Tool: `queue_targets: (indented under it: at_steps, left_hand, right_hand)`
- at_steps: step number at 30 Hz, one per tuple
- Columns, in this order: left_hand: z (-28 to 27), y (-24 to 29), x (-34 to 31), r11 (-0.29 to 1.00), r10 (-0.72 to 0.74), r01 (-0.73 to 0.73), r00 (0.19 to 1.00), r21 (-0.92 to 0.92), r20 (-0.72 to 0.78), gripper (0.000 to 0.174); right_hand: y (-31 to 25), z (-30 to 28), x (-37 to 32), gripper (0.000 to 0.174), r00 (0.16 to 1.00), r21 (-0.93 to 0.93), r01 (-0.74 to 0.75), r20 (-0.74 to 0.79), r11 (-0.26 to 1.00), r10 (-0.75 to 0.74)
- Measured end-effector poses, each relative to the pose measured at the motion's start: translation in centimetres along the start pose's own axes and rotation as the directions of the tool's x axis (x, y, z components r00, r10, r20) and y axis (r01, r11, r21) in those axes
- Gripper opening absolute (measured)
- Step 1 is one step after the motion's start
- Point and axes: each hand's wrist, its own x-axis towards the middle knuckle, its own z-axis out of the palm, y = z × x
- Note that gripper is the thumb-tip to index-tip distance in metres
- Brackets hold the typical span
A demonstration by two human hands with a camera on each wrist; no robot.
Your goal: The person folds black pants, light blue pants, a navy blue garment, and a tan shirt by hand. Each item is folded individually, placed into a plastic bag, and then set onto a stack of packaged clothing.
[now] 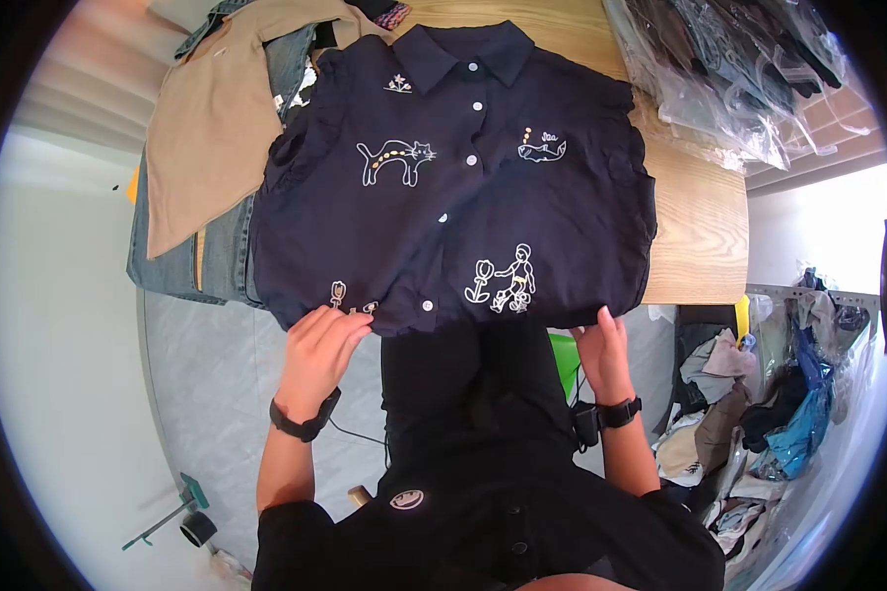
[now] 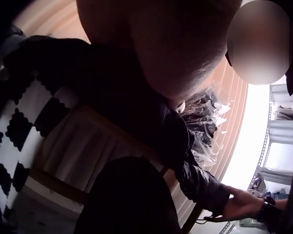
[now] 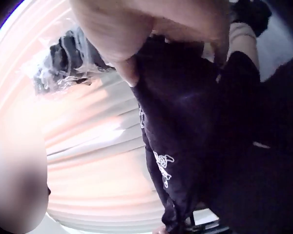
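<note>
A dark navy sleeveless shirt [image 1: 562, 207] lies front up at the table's near side, collar away from me. White buttons run down its front, with white embroidered figures such as a cat and a person beside a flower. At the lower left hem, my left hand [image 1: 315, 353] grips the cloth, fingertips over the edge. My right hand [image 1: 606, 362] holds the lower right hem, thumb on top and the other fingers hidden underneath. The right wrist view shows that hand [image 3: 151, 29] close up with the shirt's cloth [image 3: 180, 107] hanging from it.
A tan garment [image 1: 212, 128] and blue jeans [image 1: 177, 266] lie left of the shirt on the wooden table [image 1: 705, 227]. Clear-bagged clothes [image 1: 729, 69] sit at the back right. More clothes [image 1: 729, 394] are piled low at right. A green-headed tool [image 1: 192, 488] stands at lower left.
</note>
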Motion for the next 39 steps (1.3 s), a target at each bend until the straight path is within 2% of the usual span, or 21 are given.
queue_targets:
  at_steps: [2,4,6,8,10,12,14,15,17,20,22,24,26,27,28,31,34,36,37,38,39]
  left_hand:
    - [0.5,-0.5,-0.4,1.000,0.006,-0.006,1.000,0.010,-0.008,0.019]
    - [0.5,-0.4,-0.5,1.000,0.020,-0.020,1.000,0.018,-0.022,0.019]
    - [0.6,0.6,-0.6,0.988,-0.155,0.155,0.988,-0.005,0.019,0.025]
    - [1.5,3.0,-0.4,0.988,-0.101,0.099,0.995,-0.121,-0.014,0.034]
    - [3.0,6.8,0.9,0.928,0.110,-0.104,0.994,-0.357,-0.004,0.047]
    - [4.3,11.6,2.4,0.856,0.236,-0.194,0.971,-0.479,0.028,0.058]
    - [6.6,14.8,3.7,0.801,0.287,-0.260,0.957,-0.539,-0.036,0.057]
    - [7.4,15.2,4.0,0.800,0.284,-0.262,0.958,-0.540,-0.044,0.057]
    - [8.9,15.4,4.8,0.879,0.300,-0.337,0.941,-0.336,-0.158,0.049]
    - [8.5,15.7,5.2,0.866,0.329,-0.359,0.933,-0.348,-0.145,0.043]
    - [8.1,15.8,5.1,0.861,0.328,-0.365,0.931,-0.354,-0.163,0.039]
    - [7.5,15.4,4.5,0.859,0.351,-0.369,0.929,-0.355,-0.116,0.037]
    - [6.3,15.1,5.1,0.839,0.359,-0.406,0.914,-0.363,-0.191,0.035]
    - [5.6,15.0,5.2,0.791,0.350,-0.410,0.912,-0.455,-0.214,0.036]
    - [4.9,14.8,5.3,0.732,0.339,-0.413,0.911,-0.541,-0.237,0.036]
    - [3.3,14.5,5.4,0.632,0.301,-0.420,0.908,-0.651,-0.292,0.035]
    - [1.9,13.2,5.0,0.547,0.259,-0.404,0.914,-0.733,-0.311,0.041]
    - [-0.2,11.5,4.3,0.596,0.191,-0.208,0.975,-0.776,-0.115,0.049]
    - [-0.5,10.3,3.0,0.584,0.091,-0.149,0.989,-0.798,-0.118,0.055]
    - [-1.3,9.0,2.2,0.512,0.000,-0.128,0.989,-0.849,-0.149,0.055]
    - [-0.6,8.3,0.7,0.577,-0.177,-0.205,0.914,-0.790,-0.366,0.053]
  right_hand:
    - [-0.6,-0.6,0.2,0.047,0.999,-0.091,0.039,0.007,0.995,-0.039]
    - [-1.7,-1.1,-0.6,0.045,0.997,-0.392,0.036,-0.053,0.919,-0.062]
    - [-3.5,-0.4,-2.5,0.049,0.996,-0.337,0.080,-0.019,0.938,-0.091]
    - [-5.8,1.6,-5.0,0.052,0.995,-0.325,0.104,0.024,0.940,-0.102]
    - [-6.6,3.6,-6.5,0.055,0.991,-0.332,0.131,0.064,0.934,-0.117]
    - [-6.4,4.6,-7.0,0.056,0.987,-0.287,0.128,0.130,0.949,-0.094]
    - [-5.7,4.8,-7.1,0.057,0.982,-0.242,0.110,0.176,0.964,-0.068]
    - [-5.5,4.3,-7.2,0.057,0.975,-0.200,0.071,0.221,0.977,-0.025]
    - [-5.6,4.1,-7.6,0.057,0.959,-0.179,0.041,0.283,0.983,0.011]
    - [-6.2,2.0,-6.8,0.058,0.915,-0.194,0.092,0.404,0.977,-0.006]
    - [-7.0,1.0,-4.8,0.052,0.849,0.003,-0.094,0.523,0.996,0.078]
    - [-8.5,0.8,-3.2,0.048,0.840,-0.050,-0.370,0.409,0.927,0.357]
    - [-9.2,2.4,-1.8,0.046,0.886,-0.119,-0.309,0.324,0.944,0.331]
    - [-9.5,3.3,-0.9,0.045,0.927,-0.187,-0.254,0.234,0.949,0.295]
    - [-9.5,3.7,0.5,0.045,0.942,-0.099,-0.239,0.216,0.966,0.255]
    - [-10.6,7.1,5.2,0.041,0.911,-0.029,-0.233,0.342,0.972,0.229]
    - [-11.2,9.4,10.5,0.033,0.881,-0.035,-0.398,0.263,0.917,0.393]
    - [-11.7,11.7,13.5,0.025,0.988,-0.183,-0.104,0.092,0.978,0.122]
    - [-12.4,13.3,14.6,0.022,0.987,-0.166,-0.020,0.153,0.986,0.045]
    - [-13.4,15.4,15.1,0.020,0.976,-0.145,0.060,0.214,0.988,-0.028]
    - [-14.4,18.1,14.9,0.019,0.962,-0.211,0.096,0.271,0.973,-0.036]
